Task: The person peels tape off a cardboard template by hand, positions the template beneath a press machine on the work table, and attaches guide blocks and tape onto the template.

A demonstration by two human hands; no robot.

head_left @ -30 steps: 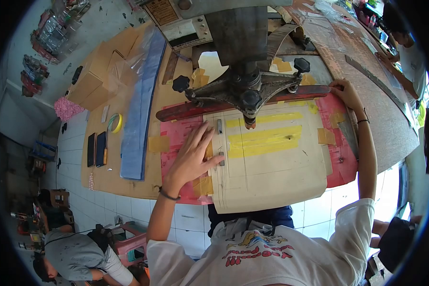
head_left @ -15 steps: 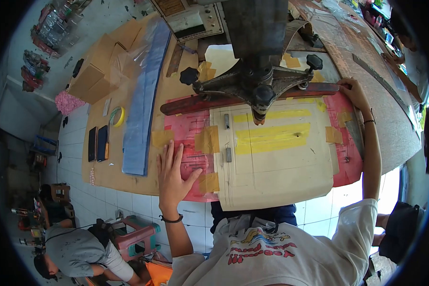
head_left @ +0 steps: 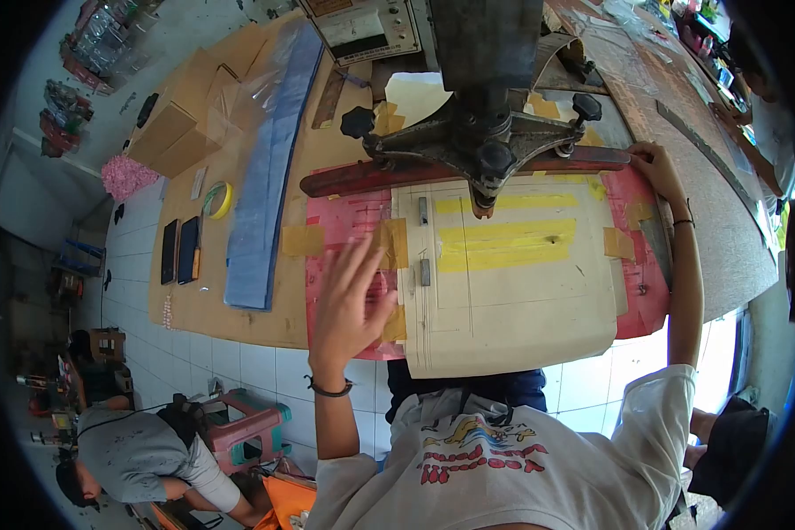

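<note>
My left hand (head_left: 349, 309) is open with its fingers spread, slightly blurred, over the left part of a red sheet (head_left: 327, 208) with brown tape on it. A cream card sheet (head_left: 521, 309) lies on the red one, bearing yellow tape strips (head_left: 503, 247) and two small grey metal blocks (head_left: 425, 272). Above the far side of the sheets is a long dark-red bar (head_left: 344, 179) under a black press head (head_left: 481, 132) with knobs. My right hand (head_left: 661, 175) has its fingers bent around the right end of that bar; the fingertips are partly hidden.
On the left of the board (head_left: 238, 329) lie blue plastic sheets (head_left: 269, 194), a yellow tape roll (head_left: 218, 200), two phones (head_left: 188, 250) and a cardboard box (head_left: 172, 132). A machine box with a meter (head_left: 362, 31) stands behind. Another person (head_left: 141, 455) sits lower left.
My left hand has lifted from the red sheet's left part and shifted right, toward the cream card. The right hand stays at the bar's end. The whole view has shifted slightly.
</note>
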